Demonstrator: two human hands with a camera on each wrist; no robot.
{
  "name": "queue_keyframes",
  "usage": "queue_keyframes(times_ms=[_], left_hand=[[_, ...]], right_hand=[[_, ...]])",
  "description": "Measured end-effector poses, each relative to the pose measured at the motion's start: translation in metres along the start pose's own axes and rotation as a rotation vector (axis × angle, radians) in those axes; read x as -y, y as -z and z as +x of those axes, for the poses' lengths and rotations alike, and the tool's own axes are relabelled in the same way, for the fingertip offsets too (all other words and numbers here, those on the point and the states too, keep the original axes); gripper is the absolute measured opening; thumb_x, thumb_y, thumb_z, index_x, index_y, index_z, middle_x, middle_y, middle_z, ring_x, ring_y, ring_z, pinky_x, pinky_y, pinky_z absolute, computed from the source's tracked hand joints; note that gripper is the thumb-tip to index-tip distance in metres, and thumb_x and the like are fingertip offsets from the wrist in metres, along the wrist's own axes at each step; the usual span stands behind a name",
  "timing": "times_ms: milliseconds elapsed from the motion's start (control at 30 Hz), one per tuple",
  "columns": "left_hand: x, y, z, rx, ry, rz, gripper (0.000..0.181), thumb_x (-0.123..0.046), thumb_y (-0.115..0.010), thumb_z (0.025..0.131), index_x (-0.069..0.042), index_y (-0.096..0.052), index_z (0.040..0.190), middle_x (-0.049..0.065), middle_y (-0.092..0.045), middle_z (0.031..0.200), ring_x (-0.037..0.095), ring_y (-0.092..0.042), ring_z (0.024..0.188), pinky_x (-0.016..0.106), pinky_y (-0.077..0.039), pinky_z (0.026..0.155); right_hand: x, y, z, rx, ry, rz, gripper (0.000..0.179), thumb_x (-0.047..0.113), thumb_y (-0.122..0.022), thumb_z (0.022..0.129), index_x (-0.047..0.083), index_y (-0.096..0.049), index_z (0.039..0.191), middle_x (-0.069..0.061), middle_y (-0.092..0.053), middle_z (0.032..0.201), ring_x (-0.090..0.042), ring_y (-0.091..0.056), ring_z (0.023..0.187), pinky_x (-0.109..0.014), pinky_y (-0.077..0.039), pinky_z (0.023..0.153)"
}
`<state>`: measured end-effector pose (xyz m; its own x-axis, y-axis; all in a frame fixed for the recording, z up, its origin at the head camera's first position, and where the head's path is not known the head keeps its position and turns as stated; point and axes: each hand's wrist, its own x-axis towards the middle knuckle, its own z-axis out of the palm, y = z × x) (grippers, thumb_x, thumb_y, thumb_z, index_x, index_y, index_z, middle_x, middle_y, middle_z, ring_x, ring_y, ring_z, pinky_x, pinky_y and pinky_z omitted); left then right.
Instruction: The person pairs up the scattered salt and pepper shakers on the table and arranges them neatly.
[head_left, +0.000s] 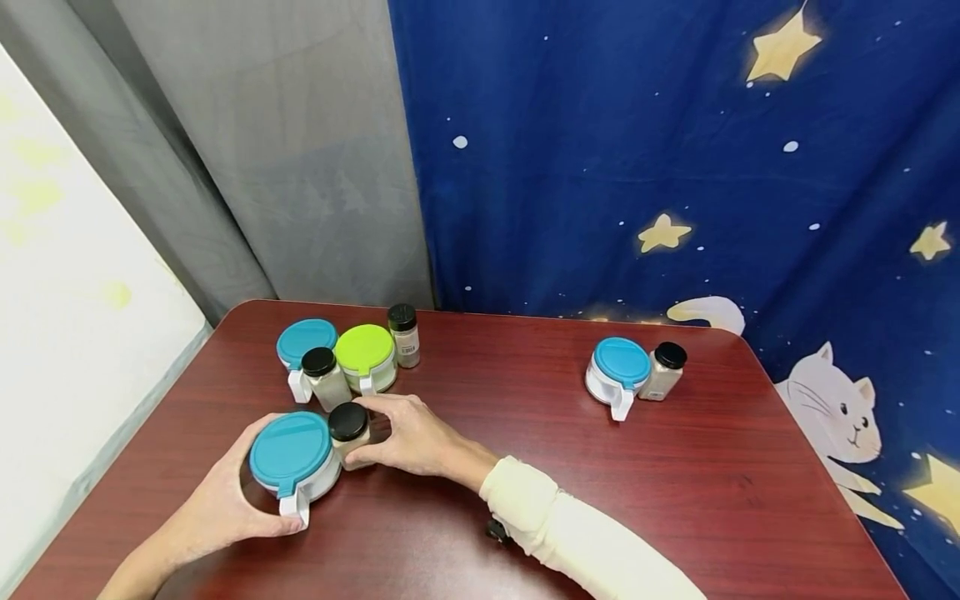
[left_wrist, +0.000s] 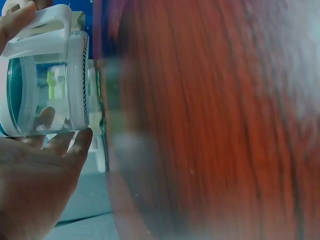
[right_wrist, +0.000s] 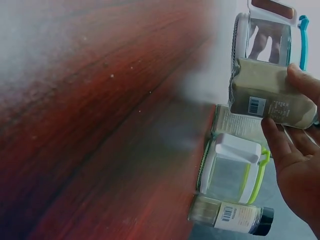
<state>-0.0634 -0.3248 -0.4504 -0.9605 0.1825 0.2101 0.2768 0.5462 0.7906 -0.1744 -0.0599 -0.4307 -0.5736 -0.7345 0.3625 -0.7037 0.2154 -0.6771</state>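
My left hand (head_left: pixel 217 504) grips a clear seasoning jar (head_left: pixel 291 454) with a blue lid and white handle, fingers along its far side and thumb at the handle. In the left wrist view the fingers curve under the see-through wall of this jar (left_wrist: pixel 52 100). Just right of it, my right hand (head_left: pixel 423 437) pinches a square spice bottle (head_left: pixel 349 427) with a black cap between thumb and fingers. The right wrist view shows a barcode on the bottle (right_wrist: pixel 265 92), which overlaps the blue-lidded jar there.
Behind the hands stand another blue-lidded jar (head_left: pixel 306 340), a black-capped bottle (head_left: pixel 330 385), a green-lidded jar (head_left: pixel 365 350) and a round shaker (head_left: pixel 405 337). Far right on the table (head_left: pixel 510 375) are a blue-lidded jar (head_left: pixel 621 362) and a black-capped bottle (head_left: pixel 663 373). Curtains (head_left: pixel 525 167) hang behind.
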Motion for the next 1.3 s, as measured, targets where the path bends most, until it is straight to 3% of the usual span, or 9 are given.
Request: queue_keyframes(times_ms=[200,467,700,1167,1300], left_hand=[[-0.009,-0.007,0.000,-0.019,-0.017,-0.002,0.122,-0.014,-0.102,0.056,-0.019,-0.032,0.156,0.000,-0.051,0.138,0.006,-0.046,0.121,0.010,-0.031,0.096],[-0.008,-0.013,0.001,-0.013,-0.019,-0.015,0.122,-0.015,-0.102,0.056,-0.019,-0.032,0.156,0.000,-0.052,0.138,0.008,-0.048,0.121,0.011,-0.033,0.096],[-0.018,-0.017,0.006,0.005,-0.042,-0.046,0.119,-0.012,-0.101,0.058,-0.019,-0.032,0.155,0.002,-0.051,0.139,0.007,-0.048,0.122,0.011,-0.034,0.097],[-0.030,-0.032,0.008,0.004,-0.028,-0.053,0.118,-0.017,-0.102,0.059,-0.021,-0.033,0.154,-0.001,-0.052,0.138,0.007,-0.048,0.122,0.012,-0.034,0.098],[-0.033,-0.035,0.011,0.006,-0.012,-0.081,0.115,-0.017,-0.101,0.061,-0.023,-0.033,0.153,-0.002,-0.052,0.139,0.009,-0.050,0.122,0.013,-0.038,0.097]], right_hand=[[-0.002,0.002,-0.007,-0.021,-0.016,0.095,0.061,0.022,-0.093,0.076,0.008,-0.067,0.130,0.007,-0.071,0.115,0.006,-0.060,0.104,-0.017,-0.048,0.091],[-0.004,0.003,-0.016,-0.026,-0.047,0.211,0.062,0.014,-0.092,0.076,0.007,-0.066,0.132,0.003,-0.071,0.116,0.002,-0.064,0.103,-0.018,-0.052,0.085],[-0.006,0.005,-0.023,-0.057,-0.064,0.305,0.056,0.009,-0.093,0.074,0.008,-0.069,0.126,-0.001,-0.072,0.112,-0.002,-0.066,0.100,-0.023,-0.054,0.086],[-0.007,0.014,-0.043,-0.102,-0.124,0.337,0.057,0.008,-0.093,0.073,0.009,-0.070,0.125,0.003,-0.071,0.115,-0.002,-0.067,0.099,-0.026,-0.055,0.085],[-0.008,0.018,-0.047,-0.110,-0.096,0.298,0.057,0.010,-0.093,0.074,0.009,-0.070,0.126,0.003,-0.072,0.115,-0.001,-0.066,0.101,-0.027,-0.055,0.086]])
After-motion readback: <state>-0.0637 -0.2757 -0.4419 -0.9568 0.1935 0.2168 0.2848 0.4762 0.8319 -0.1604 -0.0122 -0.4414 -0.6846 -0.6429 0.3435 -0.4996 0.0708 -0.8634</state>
